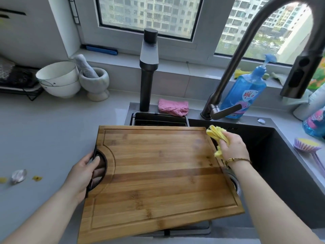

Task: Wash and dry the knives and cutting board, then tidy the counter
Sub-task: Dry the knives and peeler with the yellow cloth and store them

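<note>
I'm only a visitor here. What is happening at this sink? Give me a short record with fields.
place: grey counter, dark sink below a window
left hand: grips the cutting board at its black-rimmed handle hole
right hand: holds a crumpled yellow cloth at the board's far right corner
cutting board: wooden, partly over the sink
nearby: pink cloth, blue soap bottle, white bowls, mortar
knives: none in view

I see bowls (58,80) and a mortar (95,83) side by side on the counter (52,129), back left. Nearer me lie a pale scrap (19,175) and yellow bits (37,178).
</note>
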